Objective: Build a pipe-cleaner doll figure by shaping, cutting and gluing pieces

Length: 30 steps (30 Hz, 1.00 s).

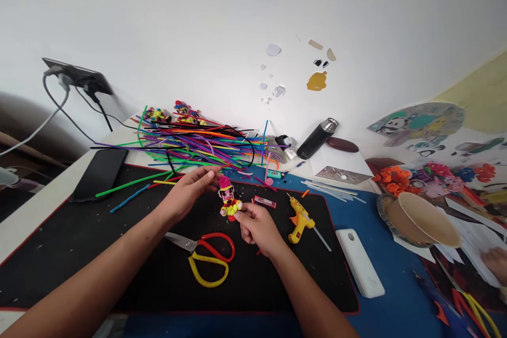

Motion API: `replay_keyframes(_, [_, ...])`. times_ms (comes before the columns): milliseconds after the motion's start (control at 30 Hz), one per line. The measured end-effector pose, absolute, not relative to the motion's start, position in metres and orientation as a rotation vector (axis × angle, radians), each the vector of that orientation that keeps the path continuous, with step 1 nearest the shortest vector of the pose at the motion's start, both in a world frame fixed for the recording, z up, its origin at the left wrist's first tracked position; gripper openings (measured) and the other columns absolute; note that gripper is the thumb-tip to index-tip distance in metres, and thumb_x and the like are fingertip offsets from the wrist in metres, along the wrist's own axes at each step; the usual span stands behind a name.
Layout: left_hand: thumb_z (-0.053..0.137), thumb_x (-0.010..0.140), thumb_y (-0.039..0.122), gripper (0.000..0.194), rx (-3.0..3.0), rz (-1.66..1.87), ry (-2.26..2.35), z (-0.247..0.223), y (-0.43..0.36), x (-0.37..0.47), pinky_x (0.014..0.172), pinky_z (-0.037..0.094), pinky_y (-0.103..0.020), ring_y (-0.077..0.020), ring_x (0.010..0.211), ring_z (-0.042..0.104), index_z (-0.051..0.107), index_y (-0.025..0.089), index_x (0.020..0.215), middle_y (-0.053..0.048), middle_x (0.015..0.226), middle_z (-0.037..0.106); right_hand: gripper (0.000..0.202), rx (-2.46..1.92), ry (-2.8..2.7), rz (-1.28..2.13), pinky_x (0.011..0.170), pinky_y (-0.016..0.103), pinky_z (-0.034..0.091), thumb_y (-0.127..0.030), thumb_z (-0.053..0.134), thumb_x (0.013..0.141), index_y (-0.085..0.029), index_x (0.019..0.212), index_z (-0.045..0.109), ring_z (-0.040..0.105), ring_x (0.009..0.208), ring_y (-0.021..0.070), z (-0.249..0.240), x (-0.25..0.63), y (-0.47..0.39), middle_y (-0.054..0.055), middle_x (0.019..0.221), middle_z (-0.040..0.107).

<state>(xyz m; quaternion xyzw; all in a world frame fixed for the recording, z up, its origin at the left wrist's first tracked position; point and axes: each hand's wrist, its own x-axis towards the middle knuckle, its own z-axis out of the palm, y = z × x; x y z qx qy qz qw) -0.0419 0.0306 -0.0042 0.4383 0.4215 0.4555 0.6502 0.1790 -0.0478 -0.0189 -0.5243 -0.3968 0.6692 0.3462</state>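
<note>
A small doll (227, 195) with a pink pointed hat and a yellow and red body is held upright above the black mat (150, 259). My right hand (257, 227) pinches the doll at its lower right side. Beside the hat, my left hand (196, 190) has its thumb and fingers near the top, and whether they touch it is unclear. Scissors (194, 245) with one red and one yellow handle lie below the hands. To the right rest a yellow glue gun (300, 220) and a small red item (264, 201).
Colourful pipe cleaners (198, 142) are piled along the wall. A black flask (317, 140) lies behind the mat, a phone (99, 174) at left, a white power bank (359, 262) at right. Another person's hand (495, 263) shows beyond stacked bowls (430, 216).
</note>
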Motion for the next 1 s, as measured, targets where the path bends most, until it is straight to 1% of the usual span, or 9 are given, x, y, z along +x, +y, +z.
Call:
replay_keyframes(133, [0.096, 0.075, 0.054, 0.052, 0.752, 0.938, 0.849, -0.012, 0.016, -0.035, 0.090, 0.060, -0.040, -0.0279, 0.100, 0.075, 0.083, 0.019, 0.112, -0.015, 0.116, 0.082, 0.048, -1.304, -0.978, 1.736, 0.038, 0.022, 0.020, -0.058, 0.084, 0.077, -0.018, 0.096, 0.065, 0.035, 0.034, 0.0074, -0.013, 0.177, -0.047, -0.014, 0.044, 0.045])
replay_keyframes(233, [0.092, 0.080, 0.055, 0.048, 0.675, 0.867, 0.754, -0.014, 0.005, -0.027, 0.092, 0.060, -0.040, -0.0302, 0.101, 0.076, 0.084, 0.017, 0.106, -0.017, 0.115, 0.083, 0.050, -1.285, -0.954, 1.732, 0.037, 0.022, 0.019, -0.060, 0.085, 0.075, -0.018, 0.094, 0.066, 0.035, 0.034, 0.0074, -0.010, 0.174, -0.047, -0.013, 0.044, 0.045])
replay_keyframes(300, [0.091, 0.081, 0.055, 0.046, 0.671, 0.865, 0.715, -0.014, 0.001, -0.021, 0.090, 0.059, -0.037, -0.0295, 0.100, 0.076, 0.084, 0.015, 0.104, -0.018, 0.115, 0.083, 0.051, -1.273, -0.936, 1.727, 0.037, 0.022, 0.019, -0.061, 0.086, 0.075, -0.018, 0.094, 0.066, 0.035, 0.034, 0.0073, -0.010, 0.172, -0.048, -0.013, 0.045, 0.045])
replay_keyframes(433, [0.097, 0.077, 0.045, 0.040, 0.658, 0.940, 0.740, -0.012, 0.000, -0.011, 0.076, 0.056, -0.030, -0.0226, 0.083, 0.073, 0.084, 0.013, 0.098, -0.014, 0.099, 0.083, 0.052, -1.278, -0.937, 1.701, 0.036, 0.021, 0.019, -0.063, 0.085, 0.076, -0.019, 0.096, 0.066, 0.038, 0.034, 0.0077, -0.014, 0.169, -0.050, -0.012, 0.046, 0.047])
replay_keyframes(500, [0.098, 0.075, 0.045, 0.040, 0.614, 0.995, 0.769, -0.011, 0.001, -0.007, 0.067, 0.054, -0.027, -0.0187, 0.073, 0.070, 0.083, 0.012, 0.092, -0.012, 0.090, 0.082, 0.053, -1.290, -0.942, 1.643, 0.036, 0.021, 0.020, -0.065, 0.082, 0.079, -0.018, 0.099, 0.067, 0.039, 0.034, 0.0081, -0.017, 0.169, -0.052, -0.012, 0.047, 0.048])
replay_keyframes(567, [0.100, 0.071, 0.046, 0.042, 0.570, 1.056, 0.805, -0.011, 0.002, -0.004, 0.063, 0.053, -0.026, -0.0158, 0.067, 0.066, 0.082, 0.013, 0.089, -0.009, 0.085, 0.080, 0.051, -1.290, -0.942, 1.559, 0.035, 0.021, 0.020, -0.065, 0.080, 0.081, -0.018, 0.100, 0.068, 0.038, 0.035, 0.0077, -0.018, 0.168, -0.054, -0.012, 0.047, 0.048])
replay_keyframes(633, [0.101, 0.069, 0.047, 0.044, 0.554, 1.097, 0.839, -0.010, 0.001, -0.003, 0.062, 0.053, -0.025, -0.0154, 0.068, 0.066, 0.081, 0.014, 0.090, -0.008, 0.084, 0.079, 0.048, -1.280, -0.945, 1.495, 0.036, 0.020, 0.022, -0.063, 0.080, 0.083, -0.018, 0.097, 0.069, 0.036, 0.035, 0.0071, -0.020, 0.166, -0.056, -0.012, 0.047, 0.047])
replay_keyframes(833, [0.100, 0.069, 0.053, 0.051, 0.631, 1.111, 0.926, -0.009, -0.004, 0.001, 0.073, 0.058, -0.030, -0.0216, 0.081, 0.073, 0.079, 0.016, 0.096, -0.009, 0.092, 0.081, 0.042, -1.242, -0.931, 1.450, 0.036, 0.020, 0.026, -0.058, 0.080, 0.084, -0.019, 0.096, 0.069, 0.037, 0.035, 0.0065, -0.019, 0.156, -0.060, -0.012, 0.049, 0.047])
replay_keyframes(1000, [0.099, 0.068, 0.057, 0.053, 0.697, 1.098, 0.936, -0.010, -0.008, 0.004, 0.074, 0.057, -0.029, -0.0209, 0.081, 0.073, 0.077, 0.017, 0.095, -0.007, 0.091, 0.081, 0.037, -1.217, -0.900, 1.442, 0.035, 0.019, 0.026, -0.053, 0.082, 0.083, -0.021, 0.090, 0.065, 0.035, 0.033, 0.0055, -0.022, 0.147, -0.060, -0.013, 0.048, 0.047])
